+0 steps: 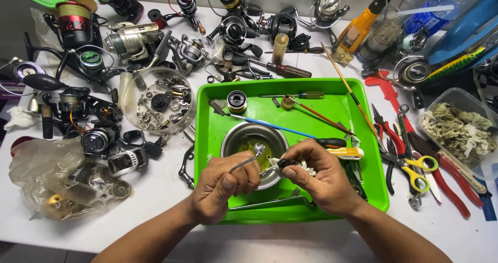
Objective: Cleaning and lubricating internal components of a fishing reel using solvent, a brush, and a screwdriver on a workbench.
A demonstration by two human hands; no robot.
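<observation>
My left hand (220,185) grips a thin bent metal reel part (249,158) whose rounded end hangs over a small steel bowl (236,138) of yellowish liquid. My right hand (321,177) pinches a small dark piece with a white rag or brush (298,165) against that part. Both hands hover over the front of a bright green tray (363,190). In the tray lie a small spool (237,101), a blue-handled tool (270,124), a small screwdriver (301,95) and a thin brush (316,115).
Several fishing reels (129,42) and reel parts crowd the white table to the left and back. A clear round dish of small parts (158,105) sits left of the tray. Pliers and yellow-handled scissors (415,167) lie right, near a tub of rags (456,128).
</observation>
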